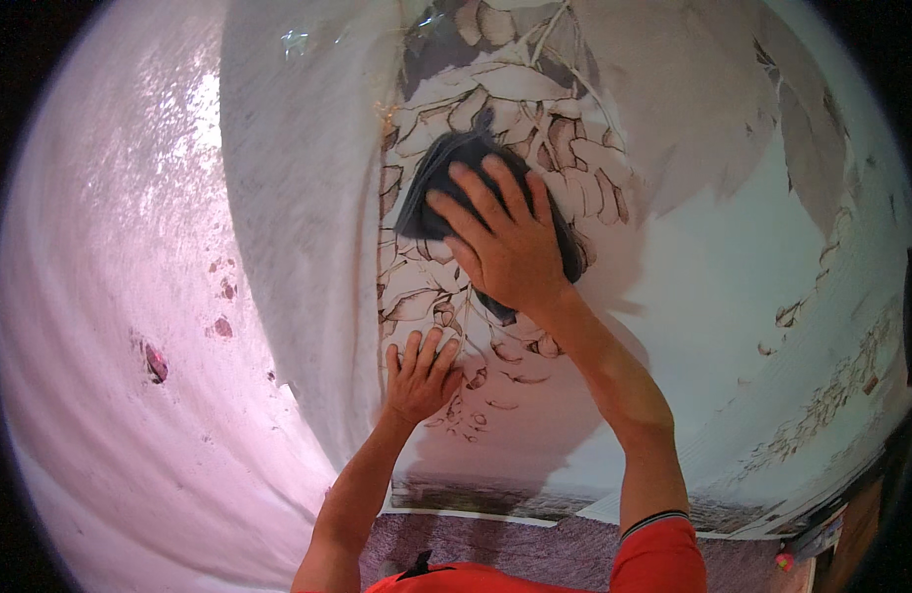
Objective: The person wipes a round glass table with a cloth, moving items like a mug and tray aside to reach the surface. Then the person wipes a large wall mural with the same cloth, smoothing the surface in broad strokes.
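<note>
Left side: a pale, pink-lit wall [110,247] fills the left of the frame, with no print on it and a few brown-red patches at mid-left.
Grey band: left of centre, a plain grey band [298,217] runs down to the print's edge; whether it is bare wall or a lining, I cannot tell.
Left hand: just below centre, the left hand [423,381] lies palm down, its fingers spread and released, grasping nothing.
Printed sheet: the pale sheet [525,455] with brown leaf drawings spans the centre and right of the frame, its left edge nearly straight.
Dark cloth: at upper centre, the dark cloth [436,203] sits bunched against the leaf drawings, under the right hand.
Right hand: the right hand [510,242] presses the cloth flat, fingers splayed across it rather than clenched around it.
Progress: the sheet looks already in place at centre and right, while the left side is unprinted. The cloth covers only part of the leaves; which areas are already pressed, I cannot tell.
Bottom edge: purplish floor [535,542] shows below the sheet, beside a red sleeve [663,558].
</note>
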Demonstrator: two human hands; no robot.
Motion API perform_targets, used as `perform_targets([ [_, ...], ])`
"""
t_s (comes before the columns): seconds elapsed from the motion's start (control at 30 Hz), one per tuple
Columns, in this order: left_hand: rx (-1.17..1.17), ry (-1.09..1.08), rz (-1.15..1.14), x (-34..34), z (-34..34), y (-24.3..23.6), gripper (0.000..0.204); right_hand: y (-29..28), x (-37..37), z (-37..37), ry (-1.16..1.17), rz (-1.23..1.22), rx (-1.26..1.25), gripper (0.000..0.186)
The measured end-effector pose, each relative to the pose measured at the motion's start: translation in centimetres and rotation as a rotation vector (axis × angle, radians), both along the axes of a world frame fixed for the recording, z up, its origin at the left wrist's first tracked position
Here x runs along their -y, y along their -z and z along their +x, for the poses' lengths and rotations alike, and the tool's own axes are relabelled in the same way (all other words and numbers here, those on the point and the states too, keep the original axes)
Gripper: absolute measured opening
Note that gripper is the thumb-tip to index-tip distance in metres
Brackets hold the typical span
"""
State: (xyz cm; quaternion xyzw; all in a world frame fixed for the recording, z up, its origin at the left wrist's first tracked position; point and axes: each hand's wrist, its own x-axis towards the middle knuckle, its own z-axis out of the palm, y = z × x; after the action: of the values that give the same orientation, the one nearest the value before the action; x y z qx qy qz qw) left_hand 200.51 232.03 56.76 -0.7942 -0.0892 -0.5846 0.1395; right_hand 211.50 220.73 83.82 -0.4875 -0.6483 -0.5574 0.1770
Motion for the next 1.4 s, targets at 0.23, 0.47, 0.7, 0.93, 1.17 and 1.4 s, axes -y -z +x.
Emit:
perform_targets([
  [0.23, 0.016, 0.038, -0.074, 1.8, -1.4, -2.9, 0.059, 1.6, 0.0, 0.2, 0.014, -0.031, 0.005, 0.057],
  [0.47, 0.098, -0.013, -0.050, 1.1, -1.3, -10.0, 0.054, -2.3, 0.4, 0.6, -0.025, -0.065, 0.095, 0.051],
  [0.7, 0.102, -0.094, -0.003, 0.5, -0.5, -9.4, 0.053, -3.1, -0.9, -0.7, -0.003, 0.064, -0.024, 0.053],
  [0.93, 0.075, -0.071, -0.027, 0.0, -0.8, -9.1, 0.052, -4.2, 0.0, 0.3, -0.066, -0.045, 0.125, 0.054],
  [1.17, 0.099, -0.086, 0.016, -0.2, -0.3, -8.7, 0.054, -6.2, -2.0, -1.2, -0.086, 0.165, -0.029, 0.053],
  [1.4, 0.118, -0.111, 0.028, 0.1, -0.2, -9.0, 0.053, -6.1, 0.0, 1.2, -0.121, 0.021, 0.121, 0.053],
])
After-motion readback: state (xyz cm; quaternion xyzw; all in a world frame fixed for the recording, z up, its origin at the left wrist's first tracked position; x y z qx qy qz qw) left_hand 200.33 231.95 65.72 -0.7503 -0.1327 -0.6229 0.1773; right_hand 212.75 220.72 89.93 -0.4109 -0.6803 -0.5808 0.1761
